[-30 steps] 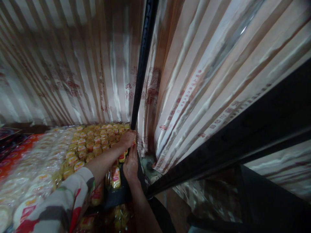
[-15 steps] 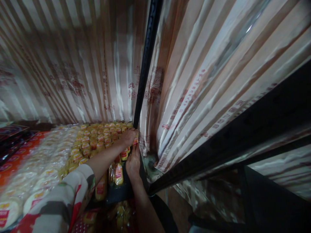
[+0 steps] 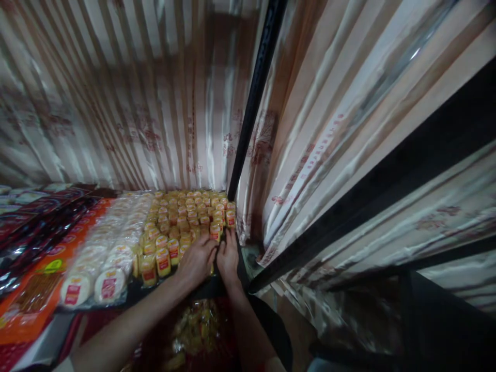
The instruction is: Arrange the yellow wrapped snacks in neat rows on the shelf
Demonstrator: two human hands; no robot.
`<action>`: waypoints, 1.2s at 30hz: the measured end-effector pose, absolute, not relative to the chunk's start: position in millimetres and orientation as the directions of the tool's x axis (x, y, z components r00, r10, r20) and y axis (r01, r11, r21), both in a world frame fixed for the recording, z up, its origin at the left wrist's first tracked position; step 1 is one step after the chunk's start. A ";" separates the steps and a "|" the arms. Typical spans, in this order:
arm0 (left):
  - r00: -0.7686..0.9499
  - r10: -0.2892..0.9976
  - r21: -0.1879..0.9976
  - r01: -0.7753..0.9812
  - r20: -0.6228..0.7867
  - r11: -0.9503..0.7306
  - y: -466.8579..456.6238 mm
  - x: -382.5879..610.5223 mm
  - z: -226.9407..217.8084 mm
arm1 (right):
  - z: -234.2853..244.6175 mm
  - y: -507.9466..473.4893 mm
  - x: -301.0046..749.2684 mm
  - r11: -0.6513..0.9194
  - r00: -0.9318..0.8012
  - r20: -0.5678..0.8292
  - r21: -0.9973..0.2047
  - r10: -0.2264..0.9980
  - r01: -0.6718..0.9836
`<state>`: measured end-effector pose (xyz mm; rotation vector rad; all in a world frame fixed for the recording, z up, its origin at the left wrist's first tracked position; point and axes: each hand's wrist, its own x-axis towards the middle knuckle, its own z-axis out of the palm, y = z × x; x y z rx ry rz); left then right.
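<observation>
Packets (image 3: 182, 223), ten o'clock from the right hand (image 3: 228, 260), are best kept upright; whether that grip or the left hand (image 3: 197, 261) is closed cannot be told.

Packets (image 3: 163, 262) left of post (image 3: 254, 98), before curtain (image 3: 155, 129); heap (image 3: 199, 328) seemingly below.

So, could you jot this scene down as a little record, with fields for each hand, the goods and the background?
Left hand: at the front of the yellow packets; grip unclear
Right hand: close beside the left, fingers pointing forward; grip unclear
Goods farther left: white round packs, then orange packs, then dark packs
Lower down: more yellow-wrapped items, dim
Background: pleated curtain, black post
</observation>
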<state>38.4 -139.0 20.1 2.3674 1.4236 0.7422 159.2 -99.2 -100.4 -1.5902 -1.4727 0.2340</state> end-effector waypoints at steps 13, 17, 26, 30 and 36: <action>0.188 0.973 0.651 0.724 0.133 -0.228 -210.5 29.4 -39.1 | -81.1 -176.9 144.9 0.171 0.094 0.330 -0.687 0.939 0.706; 0.192 0.980 0.652 0.737 0.047 -0.175 -209.7 30.2 -27.5 | -74.8 -184.2 140.5 0.127 0.074 0.280 -0.634 0.957 0.763; 0.196 0.979 0.604 0.787 -0.049 -0.127 -210.1 30.4 -20.3 | -57.3 -181.1 136.5 -0.025 0.094 0.121 -0.477 0.988 0.878; 0.191 0.980 0.603 0.789 -0.053 -0.121 -208.8 28.8 -15.4 | -57.0 -177.8 134.0 -0.029 0.083 0.097 -0.463 0.992 0.886; 0.185 0.983 0.631 0.764 -0.010 -0.137 -204.2 23.7 -20.8 | -65.7 -180.3 131.7 0.013 0.109 0.203 -0.522 0.973 0.853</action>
